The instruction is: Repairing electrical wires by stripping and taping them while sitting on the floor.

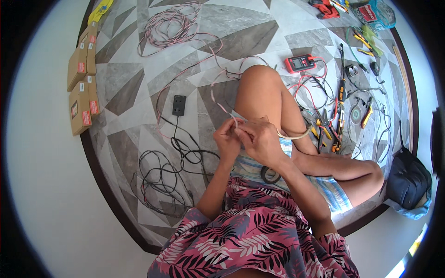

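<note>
Both my hands meet above my lap with the fingertips pinched together. My left hand [227,140] is closed on a thin pinkish-white wire [219,105], which comes in from the floor ahead. My right hand [262,141] pinches the same wire close to my left fingertips; its tip is too small to make out. A cream-coloured cable [299,137] curves out beside my right hand, over my leg; whether it joins the wire is hidden by the fingers. Below my right wrist, a black tape roll [270,175] rests on my lap.
A coil of red-and-white wire [169,27] lies far left. Nearer are a black socket block [179,105] and tangled black cord [160,178]. To the right are a red multimeter [300,63], pliers [367,112] and a black bag [409,178]. Cardboard boxes [79,111] line the left wall.
</note>
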The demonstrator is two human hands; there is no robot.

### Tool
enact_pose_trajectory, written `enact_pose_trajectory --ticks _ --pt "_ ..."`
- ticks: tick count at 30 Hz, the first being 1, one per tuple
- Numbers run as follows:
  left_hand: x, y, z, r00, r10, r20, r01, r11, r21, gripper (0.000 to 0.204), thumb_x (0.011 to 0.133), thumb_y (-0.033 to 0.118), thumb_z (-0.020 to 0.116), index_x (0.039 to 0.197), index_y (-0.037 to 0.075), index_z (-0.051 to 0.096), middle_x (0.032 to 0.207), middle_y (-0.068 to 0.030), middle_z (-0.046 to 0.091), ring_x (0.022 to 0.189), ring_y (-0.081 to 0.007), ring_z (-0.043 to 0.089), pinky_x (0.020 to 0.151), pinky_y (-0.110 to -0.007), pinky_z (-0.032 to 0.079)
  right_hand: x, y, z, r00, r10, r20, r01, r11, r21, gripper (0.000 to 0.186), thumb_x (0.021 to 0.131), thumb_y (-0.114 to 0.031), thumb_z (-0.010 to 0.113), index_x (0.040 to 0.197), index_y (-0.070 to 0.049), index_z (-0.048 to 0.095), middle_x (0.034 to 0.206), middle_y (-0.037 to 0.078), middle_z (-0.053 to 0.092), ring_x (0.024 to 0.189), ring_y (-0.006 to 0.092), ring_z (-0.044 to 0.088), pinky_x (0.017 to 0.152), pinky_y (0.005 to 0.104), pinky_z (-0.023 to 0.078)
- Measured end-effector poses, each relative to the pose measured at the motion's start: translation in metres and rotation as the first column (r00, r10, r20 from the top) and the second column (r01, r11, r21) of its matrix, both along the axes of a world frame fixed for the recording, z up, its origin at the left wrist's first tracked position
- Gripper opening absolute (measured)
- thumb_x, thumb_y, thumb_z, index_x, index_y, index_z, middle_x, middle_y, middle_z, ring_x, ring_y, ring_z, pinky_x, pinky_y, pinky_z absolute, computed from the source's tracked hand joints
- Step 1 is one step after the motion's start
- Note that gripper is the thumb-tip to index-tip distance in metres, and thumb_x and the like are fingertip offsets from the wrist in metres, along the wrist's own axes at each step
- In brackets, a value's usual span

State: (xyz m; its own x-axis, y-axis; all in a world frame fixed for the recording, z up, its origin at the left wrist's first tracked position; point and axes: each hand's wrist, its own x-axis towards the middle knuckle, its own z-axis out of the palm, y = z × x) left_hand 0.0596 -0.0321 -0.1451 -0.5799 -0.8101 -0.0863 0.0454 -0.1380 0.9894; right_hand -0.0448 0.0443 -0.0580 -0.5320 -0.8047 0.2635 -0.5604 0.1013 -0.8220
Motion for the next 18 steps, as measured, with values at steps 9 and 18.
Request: enact_pose_trajectory --ticks 9,18 --pt "0.017 -0.033 0.093 0.971 0.111 0.213 0.109 0.588 -0.802 0.032 0.089 0.004 0.067 0.121 0.002 0.063 0.112 -0.0125 0.069 0.109 -0.023 0.065 0.098 -0.042 0.046 -0.048 0.038 0.003 0.904 0.16 0.397 -0.195 0.98 0.048 0.017 0.087 0.003 0.069 0.104 0.004 0.069 0.085 0.013 0.067 0.074 0.0184 0.064 0.069 0.0302 0.051" --pt "-0.043 -0.077 0.081 0.736 -0.534 0.416 0.624 0.296 -0.724 0.023 0.079 -0.002 0.071 0.1 0.006 0.073 0.088 -0.0064 0.068 0.078 -0.0257 0.067 0.068 -0.037 0.055 -0.053 0.076 0.001 0.937 -0.193 0.292 0.148 0.974 0.17 0.023 0.076 -0.006 0.079 0.095 0.001 0.069 0.101 0.016 0.068 0.095 0.0327 0.066 0.081 0.0377 0.053"
